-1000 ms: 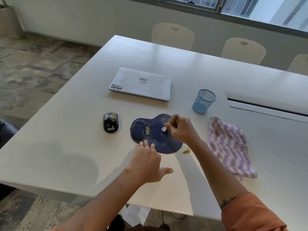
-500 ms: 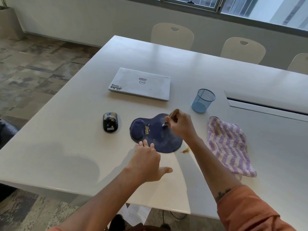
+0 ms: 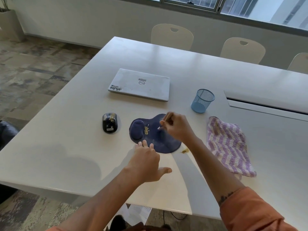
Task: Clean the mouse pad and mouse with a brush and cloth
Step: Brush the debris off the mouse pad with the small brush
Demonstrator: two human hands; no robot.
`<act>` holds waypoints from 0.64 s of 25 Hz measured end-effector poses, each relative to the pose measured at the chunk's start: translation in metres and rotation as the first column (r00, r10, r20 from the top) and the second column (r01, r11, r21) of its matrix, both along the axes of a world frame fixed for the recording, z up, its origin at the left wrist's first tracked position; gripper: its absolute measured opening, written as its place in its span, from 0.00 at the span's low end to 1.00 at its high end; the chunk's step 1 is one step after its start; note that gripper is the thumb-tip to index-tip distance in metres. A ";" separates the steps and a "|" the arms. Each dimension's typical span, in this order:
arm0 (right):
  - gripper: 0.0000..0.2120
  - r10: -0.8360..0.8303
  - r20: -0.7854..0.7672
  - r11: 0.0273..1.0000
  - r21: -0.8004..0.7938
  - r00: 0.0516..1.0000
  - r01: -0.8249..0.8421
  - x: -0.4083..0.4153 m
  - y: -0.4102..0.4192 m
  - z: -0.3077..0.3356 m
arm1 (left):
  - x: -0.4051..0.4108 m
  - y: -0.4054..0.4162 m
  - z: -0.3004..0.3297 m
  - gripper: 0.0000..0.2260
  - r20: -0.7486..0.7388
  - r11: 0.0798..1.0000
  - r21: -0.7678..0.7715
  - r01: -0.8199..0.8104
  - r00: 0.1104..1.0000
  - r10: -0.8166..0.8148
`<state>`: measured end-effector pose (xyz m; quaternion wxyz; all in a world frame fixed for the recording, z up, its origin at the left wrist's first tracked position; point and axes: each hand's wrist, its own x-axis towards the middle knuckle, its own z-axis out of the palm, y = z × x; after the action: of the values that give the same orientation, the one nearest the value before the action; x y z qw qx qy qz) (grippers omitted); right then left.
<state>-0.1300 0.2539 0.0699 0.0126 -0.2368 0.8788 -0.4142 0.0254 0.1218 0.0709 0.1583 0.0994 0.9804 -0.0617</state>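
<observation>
The mouse pad (image 3: pixel 155 135) lies near the table's (image 3: pixel 66 147) front edge and carries yellow crumbs (image 3: pixel 146 130) beside its wrist rest. Just left of the pad stands the mouse (image 3: pixel 109 123), also with crumbs; right of the pad lies the cloth (image 3: pixel 228 144). The right hand (image 3: pixel 176 128) pinches a thin brush (image 3: pixel 164 122), tip on the pad. The left hand (image 3: pixel 146 162) presses the pad's near edge with straight fingers. The step in hand seems to be brushing; next, the brush should probably reach the crumbs.

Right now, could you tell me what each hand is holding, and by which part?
The right hand pinches the brush partway along its handle. The left hand holds nothing; its fingertips press the mouse pad.
</observation>
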 end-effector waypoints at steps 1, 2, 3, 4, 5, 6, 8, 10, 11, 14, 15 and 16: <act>0.11 0.014 -0.025 0.999 0.051 1.000 -0.013 0.002 0.001 -0.003 | 0.001 0.000 0.001 0.44 0.000 1.000 -0.001 -0.003 1.000 0.003; 0.12 0.026 -0.039 0.993 0.113 0.999 -0.022 0.005 0.006 -0.006 | 0.001 -0.001 0.001 0.45 -0.004 1.000 0.000 -0.007 1.000 0.007; 0.12 0.035 -0.034 0.985 0.173 0.999 -0.029 0.009 0.015 -0.008 | 0.001 -0.001 0.000 0.45 -0.010 1.000 0.003 -0.010 1.000 0.010; 0.12 0.039 -0.015 0.975 0.219 0.999 -0.035 0.012 0.027 -0.008 | 0.001 -0.001 -0.001 0.46 -0.016 1.000 0.005 -0.011 1.000 0.012; 0.12 0.037 0.015 0.964 0.261 0.999 -0.039 0.014 0.039 -0.007 | 0.001 -0.001 -0.002 0.46 -0.020 1.000 0.006 -0.012 1.000 0.012; 0.11 0.035 0.061 0.954 0.296 0.997 -0.052 0.017 0.050 -0.001 | 0.000 -0.001 -0.003 0.46 -0.021 1.000 0.007 -0.010 1.000 0.010; 0.08 0.040 0.140 0.948 0.308 0.989 -0.081 0.015 0.061 0.010 | 0.000 -0.001 -0.004 0.45 -0.017 1.000 0.008 -0.004 1.000 0.004; 0.06 0.030 0.094 0.970 0.238 0.995 -0.051 0.010 0.054 0.018 | 0.000 0.000 -0.002 0.45 -0.010 1.000 -0.002 0.003 1.000 -0.003; 0.06 0.015 0.050 0.982 0.188 0.999 -0.025 0.009 0.047 0.020 | 0.000 0.000 0.000 0.45 -0.005 1.000 -0.006 0.004 1.000 -0.004; 0.06 -0.015 0.009 0.997 0.073 1.000 0.015 0.009 0.029 0.012 | 0.001 0.001 0.003 0.45 0.009 1.000 -0.006 -0.007 1.000 0.007; 0.06 -0.022 0.010 0.998 0.064 1.000 0.022 0.011 0.030 0.006 | 0.002 0.001 0.004 0.45 0.007 1.000 -0.007 -0.010 1.000 0.010; 0.06 -0.035 0.014 0.997 0.071 0.999 0.034 0.015 0.035 0.001 | 0.002 0.000 0.005 0.46 0.000 1.000 -0.007 -0.012 1.000 0.012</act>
<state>-0.1148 0.2887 0.0708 0.0204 -0.2177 0.8968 -0.3847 0.0278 0.1219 0.0757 0.1590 0.0929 0.9808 -0.0644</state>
